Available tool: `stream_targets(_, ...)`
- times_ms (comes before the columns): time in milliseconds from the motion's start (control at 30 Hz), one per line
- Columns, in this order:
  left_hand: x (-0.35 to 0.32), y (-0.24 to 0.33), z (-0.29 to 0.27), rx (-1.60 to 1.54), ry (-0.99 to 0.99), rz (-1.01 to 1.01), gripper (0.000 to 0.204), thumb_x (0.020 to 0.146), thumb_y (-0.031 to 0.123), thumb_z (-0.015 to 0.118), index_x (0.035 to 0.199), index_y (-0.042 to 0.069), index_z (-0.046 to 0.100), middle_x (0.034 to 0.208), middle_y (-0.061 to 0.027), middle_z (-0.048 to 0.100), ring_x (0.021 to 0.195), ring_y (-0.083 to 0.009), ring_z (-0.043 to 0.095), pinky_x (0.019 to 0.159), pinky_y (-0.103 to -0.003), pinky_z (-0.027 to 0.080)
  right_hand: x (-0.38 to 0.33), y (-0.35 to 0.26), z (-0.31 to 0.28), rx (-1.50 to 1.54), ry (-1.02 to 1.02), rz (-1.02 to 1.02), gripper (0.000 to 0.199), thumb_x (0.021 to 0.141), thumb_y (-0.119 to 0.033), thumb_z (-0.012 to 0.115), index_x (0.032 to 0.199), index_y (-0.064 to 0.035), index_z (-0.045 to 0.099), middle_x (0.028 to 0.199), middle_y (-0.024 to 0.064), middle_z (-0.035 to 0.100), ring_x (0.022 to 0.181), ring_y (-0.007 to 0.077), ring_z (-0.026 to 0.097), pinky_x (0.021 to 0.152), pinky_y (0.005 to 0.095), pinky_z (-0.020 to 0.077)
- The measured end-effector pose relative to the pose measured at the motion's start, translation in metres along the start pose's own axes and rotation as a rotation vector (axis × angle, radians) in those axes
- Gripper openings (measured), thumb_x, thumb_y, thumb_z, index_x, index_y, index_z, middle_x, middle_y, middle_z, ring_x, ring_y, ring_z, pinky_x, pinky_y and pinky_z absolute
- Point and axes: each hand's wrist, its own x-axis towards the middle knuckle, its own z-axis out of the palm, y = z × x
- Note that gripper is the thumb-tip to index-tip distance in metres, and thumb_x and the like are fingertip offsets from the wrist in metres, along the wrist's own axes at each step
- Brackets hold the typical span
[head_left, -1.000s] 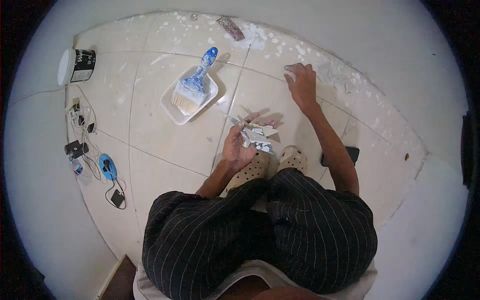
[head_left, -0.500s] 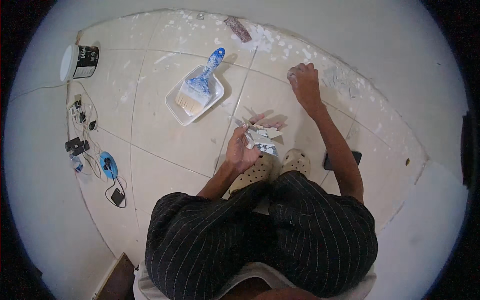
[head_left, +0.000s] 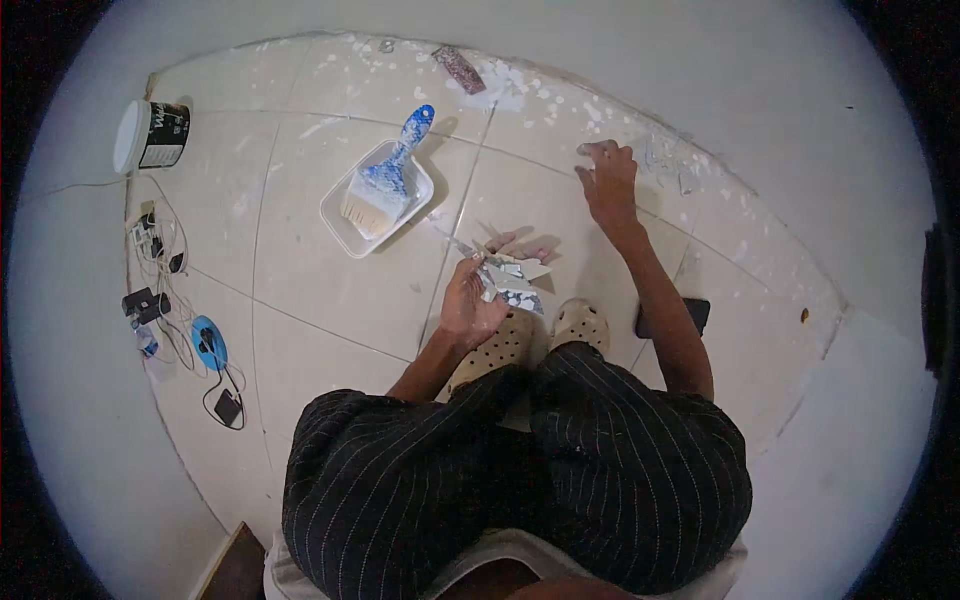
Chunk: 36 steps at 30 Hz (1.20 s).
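Left hand: the left hand (head_left: 468,300) is closed around a clutch of pale, paint-flecked scraps (head_left: 512,278), held just above the feet.
Right hand: the right hand (head_left: 608,180) reaches out with fingers bent down onto the white-speckled floor tiles (head_left: 330,290) near the base of the wall; whether it pinches anything cannot be told.
Step in hand: seemingly gathering loose flakes from the floor.
Next move: likely calls for a careful fingertip pick at the debris by the wall (head_left: 760,110).
Nearby: a blue-handled wide paintbrush (head_left: 385,185) lies in a white rectangular tray (head_left: 345,228), well left of the hands.
Room: tiled corner, white paint tub (head_left: 150,135), tangled cables (head_left: 165,290) at left.
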Motion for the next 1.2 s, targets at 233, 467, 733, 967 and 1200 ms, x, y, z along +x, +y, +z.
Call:
stream_targets(233,0.0,-0.003,0.003,-0.021,0.003,0.013,0.059,0.098,0.037,0.035,0.144,0.002,0.023,0.137,-0.0328,0.04,0.132,-0.0428,0.038,0.102,-0.054,0.043,0.0,-0.001,0.007,-0.07,-0.049,-0.112,0.024,0.081,-0.017,0.068,0.104,-0.0092,0.065,0.109,0.0091,0.053,0.101,0.0276,0.046,0.087,0.0421,0.0381)
stream_targets(467,0.0,-0.004,-0.003,-0.002,0.022,0.036,0.06,0.098,0.038,0.036,0.144,0.002,0.023,0.136,-0.0314,0.042,0.133,-0.0424,0.037,0.102,-0.054,0.043,0.01,0.003,0.015,-0.014,-0.055,-0.161,0.016,0.081,-0.015,0.064,0.092,-0.0042,0.065,0.102,0.0094,0.054,0.099,0.0278,0.047,0.084,0.0411,0.0389)
stream_targets(733,-0.001,-0.001,0.004,0.023,0.017,0.012,0.061,0.096,0.037,0.039,0.144,0.002,0.024,0.136,-0.0289,0.042,0.132,-0.0417,0.038,0.104,-0.053,0.043,0.015,-0.007,0.01,-0.115,-0.004,-0.234,0.01,0.08,-0.01,0.061,0.085,-0.0014,0.06,0.096,0.0128,0.053,0.095,0.0294,0.049,0.082,0.0428,0.0397)
stream_targets(967,0.002,-0.002,0.004,-0.055,0.028,0.037,0.06,0.094,0.037,0.043,0.142,0.004,0.029,0.14,-0.0272,0.039,0.134,-0.0422,0.035,0.104,-0.053,0.042,-0.003,-0.058,-0.095,1.068,-0.338,0.518,0.021,0.095,-0.022,0.06,0.101,-0.0018,0.061,0.106,0.008,0.059,0.085,0.0154,0.05,0.075,0.0334,0.0445)
stream_targets(1200,0.002,0.001,0.017,-0.148,-0.035,0.014,0.054,0.096,0.034,0.041,0.137,-0.002,0.035,0.137,-0.03,0.042,0.131,-0.0408,0.04,0.109,-0.054,0.034,-0.036,-0.073,-0.106,1.835,-0.189,0.582,0.017,0.092,-0.019,0.064,0.098,-0.0029,0.064,0.104,0.0023,0.06,0.088,0.013,0.051,0.083,0.0321,0.0428)
